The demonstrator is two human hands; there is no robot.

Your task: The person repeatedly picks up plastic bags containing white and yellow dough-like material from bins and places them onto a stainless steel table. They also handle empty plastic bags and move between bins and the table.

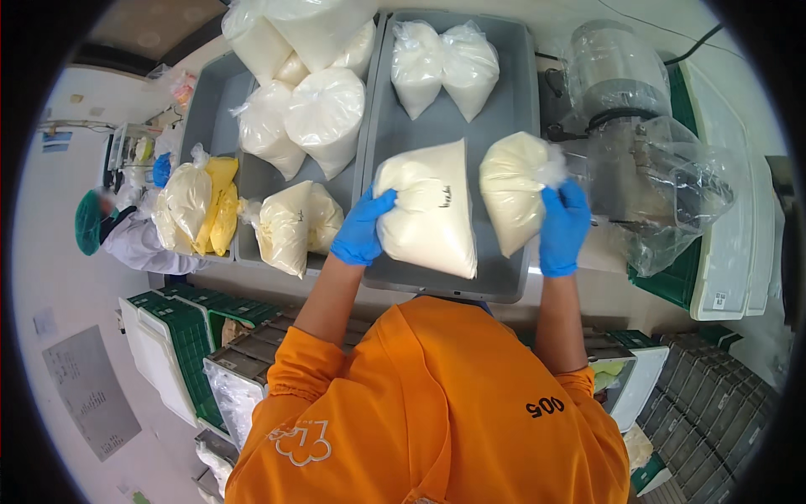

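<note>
Head view: two powder bags held over a grey tub

Left hand (361,231), gloved in blue, grips the left edge of a full, pale powder bag (428,223); right hand (562,231) holds a knotted powder bag (512,193) at its right side, near the gathered neck. Both lie over the near half of the grey tub (516,92), apart, with grey base showing between them. Whether either touches the base cannot be told. Two tied bags (443,67) stand at the far end. Left, a bag-filled tub (256,172) adjoins, rim beside rim; right, a plastic-wrapped machine (621,76) sits just beyond the wall.
</note>
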